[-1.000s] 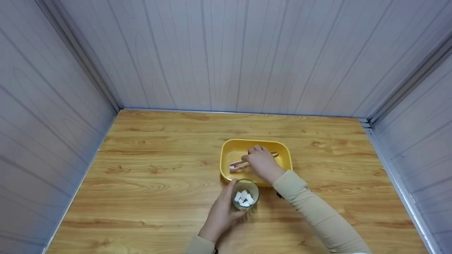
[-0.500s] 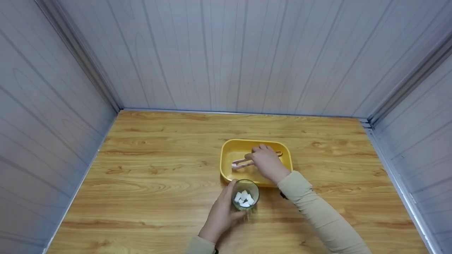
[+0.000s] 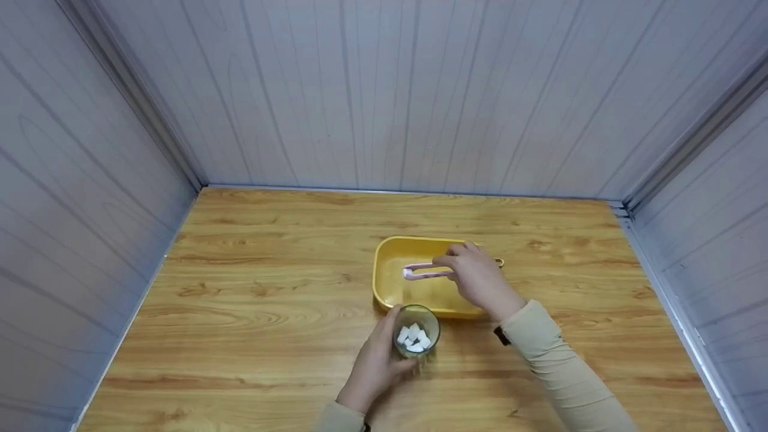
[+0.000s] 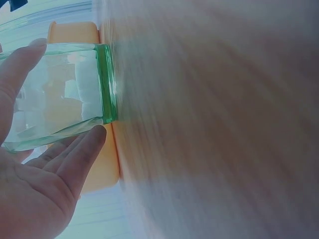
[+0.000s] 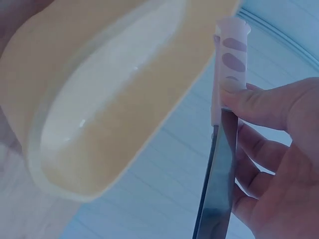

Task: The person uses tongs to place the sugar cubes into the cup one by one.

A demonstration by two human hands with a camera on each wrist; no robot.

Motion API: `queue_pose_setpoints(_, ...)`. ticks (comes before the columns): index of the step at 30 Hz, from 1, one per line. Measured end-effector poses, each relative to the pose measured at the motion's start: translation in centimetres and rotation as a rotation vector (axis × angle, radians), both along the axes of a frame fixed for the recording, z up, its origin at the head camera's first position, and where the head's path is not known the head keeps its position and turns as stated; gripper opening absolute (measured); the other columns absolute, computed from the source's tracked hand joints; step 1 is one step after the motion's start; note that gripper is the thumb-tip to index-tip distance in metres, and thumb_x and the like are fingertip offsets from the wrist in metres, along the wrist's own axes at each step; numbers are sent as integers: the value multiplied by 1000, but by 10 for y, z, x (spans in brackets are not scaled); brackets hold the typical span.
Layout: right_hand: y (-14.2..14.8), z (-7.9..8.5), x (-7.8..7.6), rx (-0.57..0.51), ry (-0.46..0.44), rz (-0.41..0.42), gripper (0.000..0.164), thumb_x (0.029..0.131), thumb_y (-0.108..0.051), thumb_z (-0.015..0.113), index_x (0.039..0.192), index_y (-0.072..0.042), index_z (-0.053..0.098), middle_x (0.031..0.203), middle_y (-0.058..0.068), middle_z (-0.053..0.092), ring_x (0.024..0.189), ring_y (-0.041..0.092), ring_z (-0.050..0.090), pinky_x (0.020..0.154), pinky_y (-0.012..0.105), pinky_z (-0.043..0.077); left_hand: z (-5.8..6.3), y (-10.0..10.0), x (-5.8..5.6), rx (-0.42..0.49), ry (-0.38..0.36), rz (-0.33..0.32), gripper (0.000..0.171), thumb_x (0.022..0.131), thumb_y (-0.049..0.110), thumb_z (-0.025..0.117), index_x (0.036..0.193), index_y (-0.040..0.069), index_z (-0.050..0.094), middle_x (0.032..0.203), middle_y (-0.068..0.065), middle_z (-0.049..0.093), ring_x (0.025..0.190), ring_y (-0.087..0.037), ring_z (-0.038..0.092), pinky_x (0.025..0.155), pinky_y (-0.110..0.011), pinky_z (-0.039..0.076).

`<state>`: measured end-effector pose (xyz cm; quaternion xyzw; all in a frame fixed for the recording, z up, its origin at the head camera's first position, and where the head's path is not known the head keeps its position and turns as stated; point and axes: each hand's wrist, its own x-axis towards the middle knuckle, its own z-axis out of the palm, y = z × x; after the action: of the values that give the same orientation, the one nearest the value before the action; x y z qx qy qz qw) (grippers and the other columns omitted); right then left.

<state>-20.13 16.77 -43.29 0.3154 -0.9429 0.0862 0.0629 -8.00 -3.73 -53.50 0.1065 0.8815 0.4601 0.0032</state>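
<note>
My left hand (image 3: 377,360) holds a clear, green-tinted glass (image 4: 107,84) between thumb and fingers. Upright on the table, the glass contains several small white cubes (image 3: 414,337). With thumb and fingers, my right hand (image 3: 480,279) pinches a pair of tongs (image 5: 217,174), metal at the rear with pink, spotted arms. In the head view the tongs are over the yellow tray (image 3: 384,294), tips pointing left. A small white piece (image 3: 408,273) appears to sit between the tips, though it is hard to make out. Part of the tongs is hidden behind my right hand.
The glass stands close to the tray's near edge. Both rest on a wood-grain table (image 3: 270,288). Pale panelled walls (image 3: 384,96) enclose the table at the back and on both sides.
My right hand has moved right and lifted the tongs up from the tray floor, their rear end now past the tray's right rim. The left hand and glass have stayed still.
</note>
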Motion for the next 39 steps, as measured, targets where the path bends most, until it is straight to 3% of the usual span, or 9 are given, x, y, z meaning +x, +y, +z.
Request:
queue_pose_setpoints(10, 19, 26, 28, -64, 88, 54, 37, 80, -1, 75, 113, -18, 70, 100, 4, 60, 87, 25, 52, 75, 39, 48, 0, 0, 1, -5, 21, 0, 100, 71, 16, 85, 150, 13, 24, 144, -14, 39, 129, -30, 42, 105, -45, 36)
queue_pose_setpoints(22, 31, 34, 63, -44, 98, 92, 39, 80, -4, 75, 114, -22, 69, 101, 1, 59, 81, 21, 49, 68, 33, 44, 0, 0, 0, 5, -18, 7, 102, 71, 16, 85, 151, 15, 23, 144, -13, 39, 129, -28, 41, 106, -44, 35)
queue_pose_setpoints(28, 32, 30, 75, -66, 90, 114, 40, 77, -3, 78, 112, -21, 70, 100, -1, 59, 83, 20, 49, 70, 33, 45, 0, 1, -1, 1, -24, 11, 101, 71, 15, 85, 151, 14, 23, 145, -14, 39, 130, -29, 41, 107, -44, 35)
queue_pose_setpoints(39, 33, 8, 85, -102, 32, 105, 36, 75, -7, 79, 108, -21, 72, 98, -4, 59, 84, 18, 50, 73, 36, 45, 0, 0, 0, -9, 5, 3, 100, 71, 14, 85, 150, 12, 24, 144, -15, 40, 129, -31, 42, 105, -46, 36)
